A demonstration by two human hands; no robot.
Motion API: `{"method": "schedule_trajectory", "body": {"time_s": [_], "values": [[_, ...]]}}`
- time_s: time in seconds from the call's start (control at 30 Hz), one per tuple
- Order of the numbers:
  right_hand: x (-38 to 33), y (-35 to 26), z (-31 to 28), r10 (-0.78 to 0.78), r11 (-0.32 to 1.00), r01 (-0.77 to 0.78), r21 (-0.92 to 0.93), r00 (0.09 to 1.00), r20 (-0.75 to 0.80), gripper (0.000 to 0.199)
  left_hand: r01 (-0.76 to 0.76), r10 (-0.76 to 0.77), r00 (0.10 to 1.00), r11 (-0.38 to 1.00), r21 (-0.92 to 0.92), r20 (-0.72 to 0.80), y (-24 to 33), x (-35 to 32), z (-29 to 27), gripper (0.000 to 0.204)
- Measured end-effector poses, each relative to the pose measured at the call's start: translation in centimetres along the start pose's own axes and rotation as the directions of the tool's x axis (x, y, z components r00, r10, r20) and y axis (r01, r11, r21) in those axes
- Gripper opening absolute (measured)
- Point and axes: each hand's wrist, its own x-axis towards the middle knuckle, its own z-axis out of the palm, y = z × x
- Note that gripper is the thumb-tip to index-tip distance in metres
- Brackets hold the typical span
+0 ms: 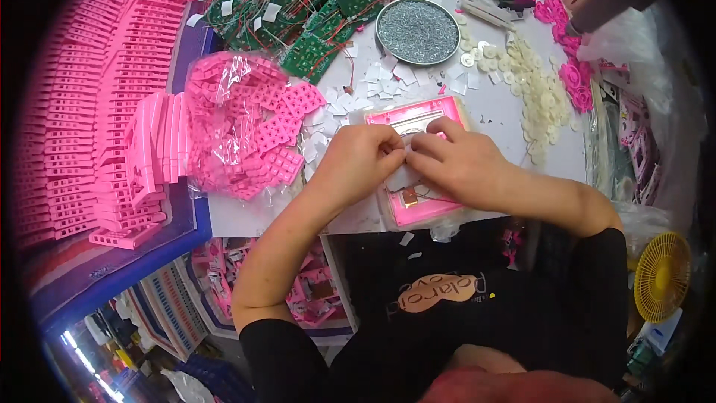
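Fingers [390, 160] over the middle of the case [418, 214]

The pink case lies at the near edge of the tabletop [488, 113], straight below the fingers. Its long axis runs away from the body, the far end leaning slightly left. The left hand [363, 155] comes in over its left rim; the right hand [462, 164] covers more of it, crossing from the right, so the right is the nearer. Their tips meet just above the case's midline.

On each hand the fingers are bent inward, thumb and forefinger tips drawn close on the left. Whether either pinches a small piece I cannot tell; the tips hide it. A white plate [403, 177] shows beneath them, with a copper piece [409, 195] on the side toward the body. Beyond the case lie white squares [384, 83] and a round tin [418, 63].
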Motion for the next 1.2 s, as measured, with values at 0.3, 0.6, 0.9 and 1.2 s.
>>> {"method": "schedule_trajectory", "body": {"time_s": [0.3,0.6,0.9,1.2], "values": [[0.2,-1.3,-1.5,-0.036,0.963,0.034,-0.267,0.999,-0.004,0.03,0.102,-0.098,0.988,0.994,-0.034,0.116,0.2,1.6,-0.3,0.014],[-0.9,0.2,-2.2,0.044,0.998,-0.048,0.032,0.992,0.12,0.042,0.03,-0.052,0.986,0.99,0.138,0.157,1.6,2.7,-0.8,0.015],[0.0,12.0,-9.3,0.096,0.907,0.191,0.376,0.774,-0.625,0.065,-0.053,0.431,0.818,0.716,0.697,-0.38,-0.4,13.7,-2.4,0.019],[12.1,16.0,-10.3,0.492,0.526,0.142,0.839,0.754,-0.435,0.043,-0.183,0.464,0.879,0.538,0.823,-0.107,-2.0,18.1,1.1,0.014]]}}
